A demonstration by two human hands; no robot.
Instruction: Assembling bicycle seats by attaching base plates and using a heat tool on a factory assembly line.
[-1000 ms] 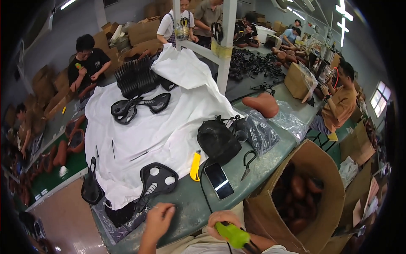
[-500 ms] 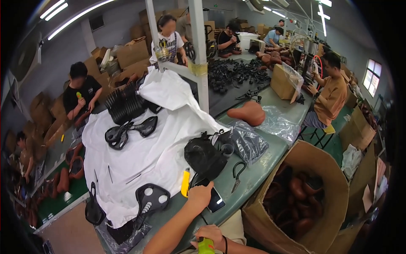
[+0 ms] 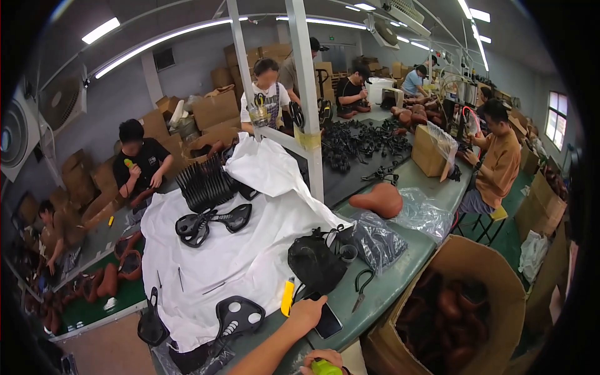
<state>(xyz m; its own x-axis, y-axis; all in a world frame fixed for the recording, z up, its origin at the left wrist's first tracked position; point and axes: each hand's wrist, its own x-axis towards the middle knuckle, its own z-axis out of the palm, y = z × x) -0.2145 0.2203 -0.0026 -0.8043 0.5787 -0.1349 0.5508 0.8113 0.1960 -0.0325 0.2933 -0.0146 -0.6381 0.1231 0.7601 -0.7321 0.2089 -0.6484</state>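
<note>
Workshop bench (image 3: 400,284), green, half under white sheet (image 3: 250,250). Head view: left hand (image 3: 306,314) lies flat, fingers loosely spread, on phone (image 3: 327,322) at 6 o'clock, gripping nothing. Right hand (image 3: 322,361) is closed around green tool (image 3: 326,367). Phone's long axis runs 11 to 5 o'clock. Advice: curl fingers under its edge before lifting.

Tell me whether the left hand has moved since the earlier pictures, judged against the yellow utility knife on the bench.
Yes. The left hand has travelled forward and rightward, from near the bench's front edge to beside the yellow utility knife, reaching the black phone.
</note>
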